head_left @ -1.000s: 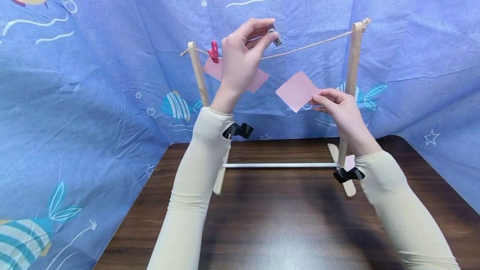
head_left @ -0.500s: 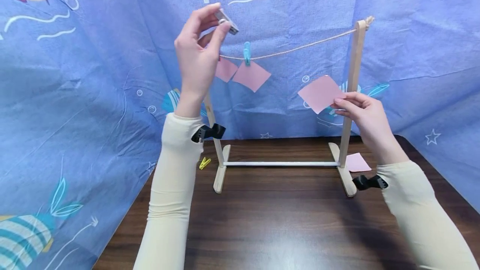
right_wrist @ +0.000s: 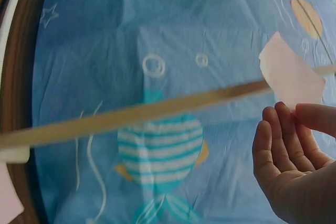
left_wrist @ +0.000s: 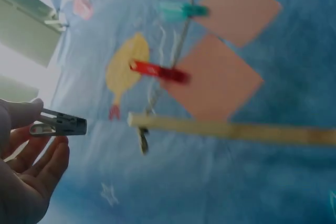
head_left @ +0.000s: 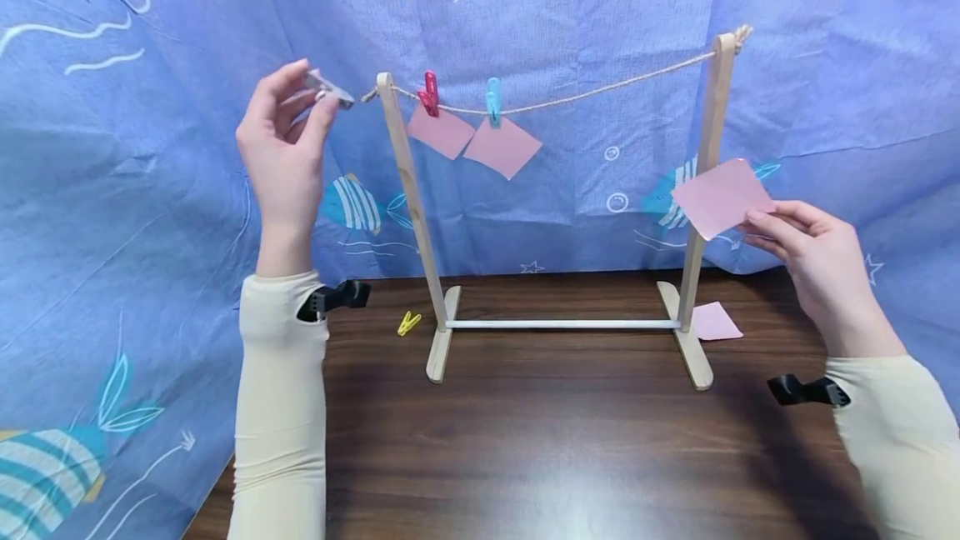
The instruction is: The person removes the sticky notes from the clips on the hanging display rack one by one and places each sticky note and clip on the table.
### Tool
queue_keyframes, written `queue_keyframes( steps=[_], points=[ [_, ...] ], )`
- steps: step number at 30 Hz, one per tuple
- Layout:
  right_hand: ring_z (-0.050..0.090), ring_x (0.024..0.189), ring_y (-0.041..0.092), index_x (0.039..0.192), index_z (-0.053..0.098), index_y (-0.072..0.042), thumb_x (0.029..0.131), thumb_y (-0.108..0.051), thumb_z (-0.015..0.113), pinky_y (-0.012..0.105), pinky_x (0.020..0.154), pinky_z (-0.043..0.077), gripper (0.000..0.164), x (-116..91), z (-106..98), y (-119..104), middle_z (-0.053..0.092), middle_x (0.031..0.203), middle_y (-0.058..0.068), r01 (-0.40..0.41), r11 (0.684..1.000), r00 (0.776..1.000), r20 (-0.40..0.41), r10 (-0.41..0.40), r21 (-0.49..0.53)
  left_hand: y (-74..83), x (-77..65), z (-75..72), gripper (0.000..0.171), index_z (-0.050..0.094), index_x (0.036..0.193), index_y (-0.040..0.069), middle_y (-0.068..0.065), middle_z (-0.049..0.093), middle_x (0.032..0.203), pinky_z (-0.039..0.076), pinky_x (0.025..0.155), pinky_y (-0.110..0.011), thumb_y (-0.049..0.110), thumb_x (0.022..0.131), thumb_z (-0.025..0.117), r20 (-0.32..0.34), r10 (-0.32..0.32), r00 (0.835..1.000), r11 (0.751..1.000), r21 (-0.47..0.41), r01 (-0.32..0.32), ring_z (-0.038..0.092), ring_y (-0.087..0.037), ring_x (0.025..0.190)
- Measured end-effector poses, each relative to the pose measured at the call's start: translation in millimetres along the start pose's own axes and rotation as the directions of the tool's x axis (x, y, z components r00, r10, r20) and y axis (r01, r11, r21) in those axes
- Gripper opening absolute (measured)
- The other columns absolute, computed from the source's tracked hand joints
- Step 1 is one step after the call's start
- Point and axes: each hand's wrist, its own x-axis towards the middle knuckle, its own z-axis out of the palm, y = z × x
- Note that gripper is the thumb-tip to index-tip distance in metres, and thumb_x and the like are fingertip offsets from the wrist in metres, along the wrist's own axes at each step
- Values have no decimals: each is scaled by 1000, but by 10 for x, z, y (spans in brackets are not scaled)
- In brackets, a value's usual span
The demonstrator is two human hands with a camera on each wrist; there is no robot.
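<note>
Pink papers [head_left: 718, 197] number four, clothespins [left_wrist: 72, 125] also four.

sleeves [head_left: 281, 407]: long, cream, creased | wrist mounts [head_left: 345, 295]: black, angular

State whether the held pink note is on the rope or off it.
Off: the right grip pinches the pink note, unclipped and apart from the rope.

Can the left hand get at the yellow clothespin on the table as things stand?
Probably not right away: the left hand is raised and pinches a grey clip. Otherwise the way looks free: the yellow clothespin lies uncovered on the table, beside the left wooden post.
</note>
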Motion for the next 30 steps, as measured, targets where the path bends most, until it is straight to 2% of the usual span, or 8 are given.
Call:
queue_keyframes(
  steps=[3, 6, 9, 13, 20, 26, 30],
  points=[
    [75, 79, 20, 97, 72, 8, 92, 16, 60, 27, 75, 60, 16, -51, -173, -15, 76, 87, 14, -5, 999, 999, -34, 7, 34, -121, -56, -163, 32, 72, 121, 10, -10, 67, 118, 52, 96, -30, 3, 90, 75, 3, -37, 999, 997, 63, 36, 64, -24, 107],
    [75, 78, 18, 96, 72, 6, 92, 14, 61, 24, 74, 59, 14, -109, -328, -18, 76, 84, 13, -10, 1000, 996, -85, 10, 2, -280, -101, -338, 36, 72, 124, 13, -7, 67, 121, 52, 96, -29, 8, 89, 77, 25, -78, 997, 986, 148, 74, 63, -21, 106],
    [75, 78, 16, 95, 72, 5, 93, 11, 63, 22, 73, 59, 11, -184, -476, -2, 76, 83, 11, -14, 999, 992, -123, 10, -33, -414, -171, -509, 39, 72, 126, 14, -5, 68, 122, 53, 94, -27, 12, 88, 79, 44, -116, 992, 968, 227, 103, 62, -18, 104],
    [75, 76, 17, 95, 72, 7, 93, 14, 61, 23, 71, 60, 13, -310, -685, 35, 75, 82, 12, -5, 1000, 989, -150, 6, 5, -543, -308, -704, 41, 70, 129, 15, -4, 68, 121, 53, 90, -22, 15, 89, 79, 55, -143, 988, 935, 335, 117, 62, -13, 102],
    [76, 73, 22, 93, 68, 7, 96, 19, 49, 27, 68, 60, 22, -514, -1018, 116, 75, 81, 17, 20, 989, 988, -156, 3, 148, -756, -585, -937, 42, 70, 129, 11, -4, 69, 116, 52, 84, -16, 9, 88, 79, 16, -151, 988, 909, 396, 133, 62, -8, 99],
    [76, 73, 20, 93, 69, 5, 97, 18, 47, 25, 67, 60, 26, -640, -1184, 203, 75, 80, 16, 14, 993, 988, -155, 5, 118, -947, -872, -1105, 44, 70, 129, 9, -2, 68, 109, 52, 83, -14, 3, 87, 78, -1, -184, 983, 872, 461, 164, 60, -5, 96],
    [75, 73, 18, 96, 71, 3, 97, 18, 48, 24, 68, 60, 27, -677, -1227, 243, 75, 82, 13, -10, 997, 987, -159, 22, 74, -1033, -1065, -1185, 46, 67, 131, 4, -11, 68, 110, 51, 82, -12, 0, 86, 78, -9, -219, 976, 846, 497, 194, 59, -3, 94]
  ],
)
